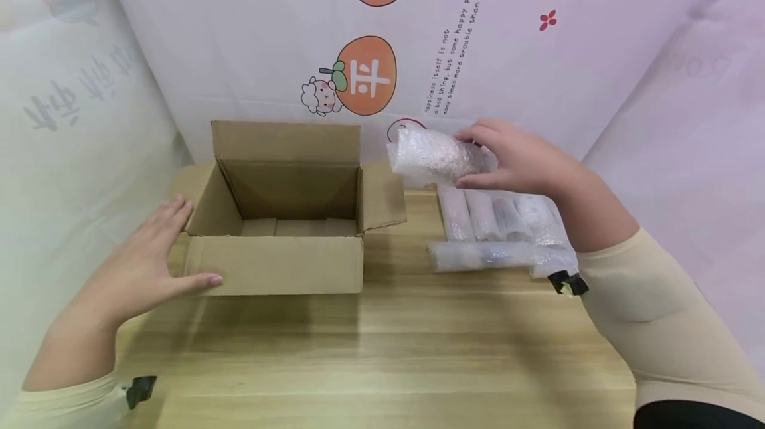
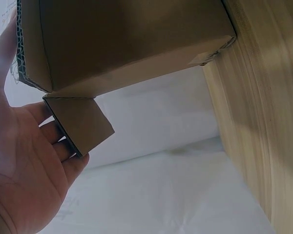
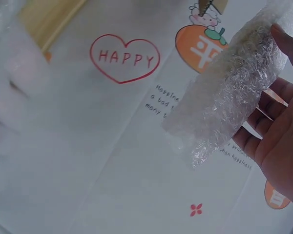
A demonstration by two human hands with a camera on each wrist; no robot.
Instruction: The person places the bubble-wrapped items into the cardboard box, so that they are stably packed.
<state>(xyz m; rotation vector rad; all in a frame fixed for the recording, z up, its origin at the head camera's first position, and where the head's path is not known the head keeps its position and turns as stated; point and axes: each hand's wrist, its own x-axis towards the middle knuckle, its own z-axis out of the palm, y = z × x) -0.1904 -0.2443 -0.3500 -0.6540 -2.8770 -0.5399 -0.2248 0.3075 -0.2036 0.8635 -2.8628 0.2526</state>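
Observation:
An open cardboard box [image 1: 271,264] stands on the table with its flaps folded outward. My left hand [image 1: 140,263] rests at its left corner, fingers extended over the left flap and thumb on the front flap. In the left wrist view, the fingers of this hand [image 2: 31,161] lie against a small flap [image 2: 83,122]. My right hand [image 1: 522,157] holds a bubble-wrapped bundle [image 1: 439,153] in the air, to the right of the box. The right wrist view shows the thumb and fingers around the bundle [image 3: 234,78]; its contents cannot be made out.
Several more bubble-wrapped rolls [image 1: 484,255] lie together on the wooden table [image 1: 382,356] below my right hand. Printed white sheeting [image 1: 508,30] rises behind the box and on both sides.

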